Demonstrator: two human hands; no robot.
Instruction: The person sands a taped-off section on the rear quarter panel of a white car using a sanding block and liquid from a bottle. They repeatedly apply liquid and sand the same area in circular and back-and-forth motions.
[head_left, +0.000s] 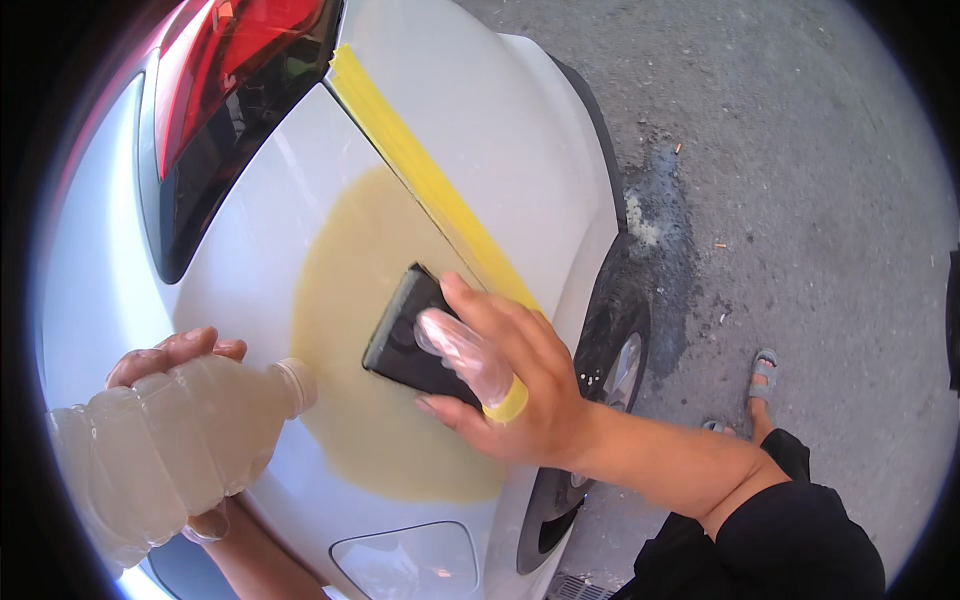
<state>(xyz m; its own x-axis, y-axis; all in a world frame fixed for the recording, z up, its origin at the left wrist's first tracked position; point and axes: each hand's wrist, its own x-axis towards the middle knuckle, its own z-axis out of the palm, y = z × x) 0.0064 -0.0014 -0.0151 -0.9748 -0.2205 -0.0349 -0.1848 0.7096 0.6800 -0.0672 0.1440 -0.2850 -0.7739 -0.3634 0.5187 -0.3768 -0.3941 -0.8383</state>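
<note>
By taped edge (430, 178), right grip (535, 375) holding block (403, 345)

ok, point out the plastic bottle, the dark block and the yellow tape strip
Plastic bottle (185, 440): head view, middle of its ribbed body.
Dark block (406, 338): head view, its uncovered face left of the fingers.
Yellow tape strip (420, 170): head view, about midway along its length.

On my feed, the left hand (170, 358) has the bottle (190, 440) at far left, its cap (297, 388) pointing right toward the patch (345, 250). I see the block (400, 345) on the patch, under the right hand (530, 370). The tape (430, 170) runs diagonally beyond both. The tail light (230, 70) lies upper left, the fuel flap (405, 560) below the patch, the wheel (625, 360) right of the right hand, a foot (763, 375) farther right on the pavement (800, 200).
</note>
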